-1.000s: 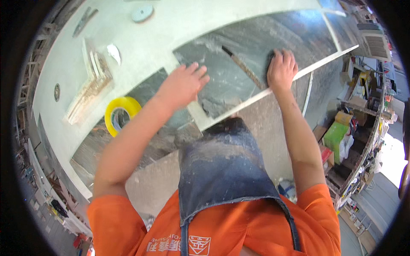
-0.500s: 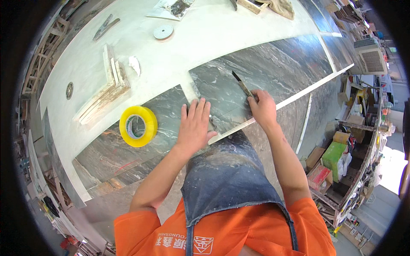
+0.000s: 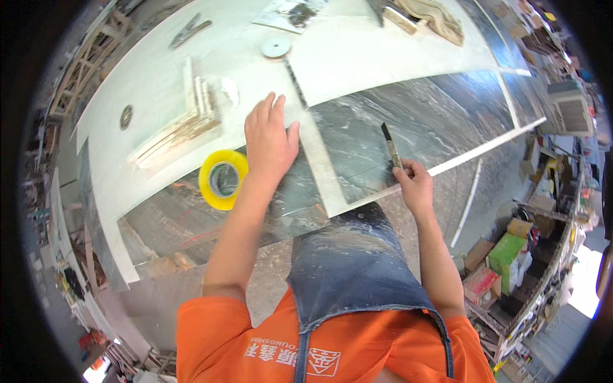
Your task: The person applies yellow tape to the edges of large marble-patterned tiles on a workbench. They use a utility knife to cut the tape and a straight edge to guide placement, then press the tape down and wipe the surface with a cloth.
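My right hand (image 3: 415,185) grips a utility knife (image 3: 392,148), its dark blade pointing away from me over the dark veined stone slab (image 3: 440,108). My left hand (image 3: 271,140) is open, fingers stretched out and nothing in them, reaching over the smaller dark stone piece on the left and the white tabletop. I cannot tell whether it touches the surface. Just left of that forearm lies a roll of yellow tape (image 3: 239,167). A narrow dark strip (image 3: 295,83) lies on the white top beyond the slab's left corner. A pale band (image 3: 319,167) separates the two stone pieces.
Beyond my left hand lie a white disc (image 3: 276,48), stacked L-shaped strips (image 3: 182,127) and a crumpled white scrap (image 3: 231,90). A cloth (image 3: 434,19) lies at the far edge. Boxes (image 3: 509,242) fill a shelf on the right.
My left hand has lifted off the slab edge and moved away from me. The narrow dark strip now shows farther out on the white top. My right hand still holds the knife, its blade more upright.
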### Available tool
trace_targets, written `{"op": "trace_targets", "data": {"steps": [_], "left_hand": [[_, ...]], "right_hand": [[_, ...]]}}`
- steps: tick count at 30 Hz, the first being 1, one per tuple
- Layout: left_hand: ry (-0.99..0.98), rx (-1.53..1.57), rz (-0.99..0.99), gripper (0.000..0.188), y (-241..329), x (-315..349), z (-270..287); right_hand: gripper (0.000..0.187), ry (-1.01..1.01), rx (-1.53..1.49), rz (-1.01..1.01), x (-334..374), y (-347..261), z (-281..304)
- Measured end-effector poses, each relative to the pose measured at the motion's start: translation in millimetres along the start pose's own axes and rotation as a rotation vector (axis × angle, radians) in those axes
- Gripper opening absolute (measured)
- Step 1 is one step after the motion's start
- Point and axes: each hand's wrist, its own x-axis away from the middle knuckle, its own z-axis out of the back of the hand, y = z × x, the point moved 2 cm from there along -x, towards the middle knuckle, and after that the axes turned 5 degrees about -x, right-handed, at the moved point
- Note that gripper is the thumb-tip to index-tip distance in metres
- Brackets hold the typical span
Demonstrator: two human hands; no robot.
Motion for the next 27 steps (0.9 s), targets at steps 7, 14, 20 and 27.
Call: {"op": "trace_targets", "data": {"steps": [7,14,20,27], "left_hand": [[-0.030,-0.076,0.326,0.048,-43.4,115.2,80.9],[-0.117,-0.141,0.440,0.047,-76.0,174.8,122.4],[-0.198,-0.181,0.309,0.051,-50.9,163.6,109.4],[-0.383,-0.237,0.387,0.054,-37.4,134.4,75.5]], "right_hand": [[0.030,-0.034,0.182,0.118,-54.9,-15.8,-25.1],[0.033,0.030,0.364,0.365,-127.5,-28.6,-36.8],[0.033,0.076,0.384,0.479,-101.8,-48.1,-39.0],[0.038,0.057,0.365,0.615,-24.6,-42.6,-25.8]]}}
